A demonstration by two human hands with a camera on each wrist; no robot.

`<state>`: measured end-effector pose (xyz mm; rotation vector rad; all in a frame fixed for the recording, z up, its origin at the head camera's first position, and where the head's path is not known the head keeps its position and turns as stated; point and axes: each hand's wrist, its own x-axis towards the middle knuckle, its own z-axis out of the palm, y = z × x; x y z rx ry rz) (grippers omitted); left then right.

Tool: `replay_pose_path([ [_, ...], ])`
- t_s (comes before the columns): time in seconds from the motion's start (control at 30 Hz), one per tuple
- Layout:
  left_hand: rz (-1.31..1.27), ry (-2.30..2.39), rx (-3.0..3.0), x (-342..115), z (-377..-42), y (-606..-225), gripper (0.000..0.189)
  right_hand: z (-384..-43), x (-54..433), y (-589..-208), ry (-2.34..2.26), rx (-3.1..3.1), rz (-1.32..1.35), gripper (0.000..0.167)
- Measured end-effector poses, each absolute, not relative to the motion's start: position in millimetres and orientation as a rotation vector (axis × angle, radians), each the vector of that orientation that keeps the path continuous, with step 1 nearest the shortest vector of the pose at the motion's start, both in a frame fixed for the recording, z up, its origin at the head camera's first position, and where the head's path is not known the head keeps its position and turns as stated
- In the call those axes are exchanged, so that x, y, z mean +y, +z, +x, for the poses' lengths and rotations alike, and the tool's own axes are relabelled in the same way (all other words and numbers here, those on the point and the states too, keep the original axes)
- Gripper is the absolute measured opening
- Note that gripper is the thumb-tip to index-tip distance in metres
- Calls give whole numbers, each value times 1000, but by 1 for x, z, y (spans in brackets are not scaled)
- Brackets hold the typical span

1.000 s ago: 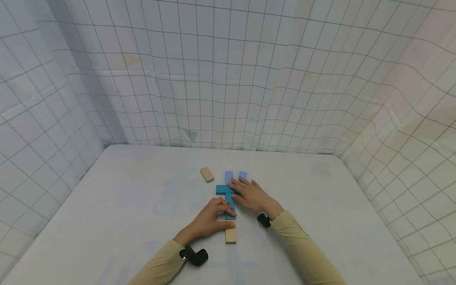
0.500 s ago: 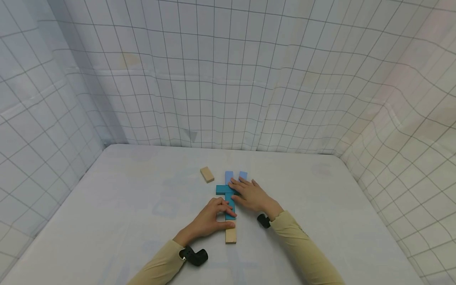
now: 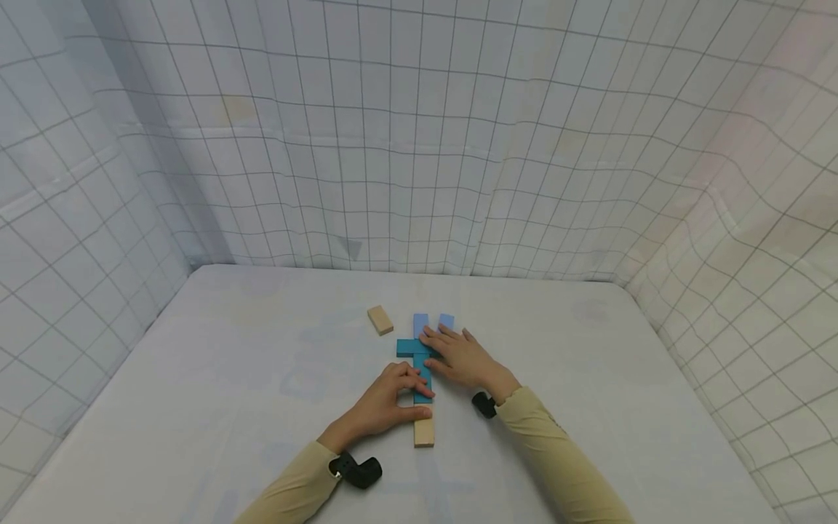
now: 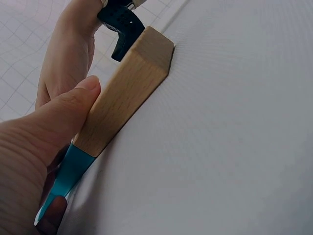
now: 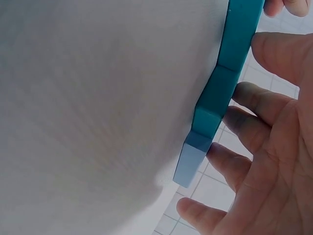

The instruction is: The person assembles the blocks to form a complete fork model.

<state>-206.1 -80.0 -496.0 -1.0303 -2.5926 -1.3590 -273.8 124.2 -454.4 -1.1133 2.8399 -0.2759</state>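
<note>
Flat blocks form a figure on the white table. A wooden block (image 3: 424, 434) lies nearest me, with a teal block (image 3: 420, 366) in line beyond it and a teal crossbar block (image 3: 409, 348) across that one's far end. Two light-blue blocks (image 3: 421, 323) continue past the crossbar. My left hand (image 3: 386, 402) has its thumb resting on the wooden block, while its bent fingers reach over the lengthwise teal block. My right hand (image 3: 462, 360) lies spread over the crossbar's right part and the light-blue blocks' near ends, hiding them. In the right wrist view its fingertips touch the blocks' upper edges.
A separate wooden block (image 3: 380, 320) lies on the table to the left of the light-blue blocks. Hanging white cloth (image 3: 419, 145) with a grid pattern closes off the back and both sides. Each wrist wears a black camera (image 3: 358, 471).
</note>
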Motion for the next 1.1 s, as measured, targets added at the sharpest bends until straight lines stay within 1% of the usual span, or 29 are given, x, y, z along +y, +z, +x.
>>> replay_pose_path([
  [0.5,-1071,-1288,-2584,-80,-208,-496,27,-274,125,-452,-243,2830,-1075,57],
  [0.8,-1152,-992,-2546,-80,-206,-488,24,-274,123,-454,-231,2827,-1076,57],
  [1.1,-1176,-847,-2459,-76,-203,-480,22,-273,122,-451,-198,2834,-1066,56],
])
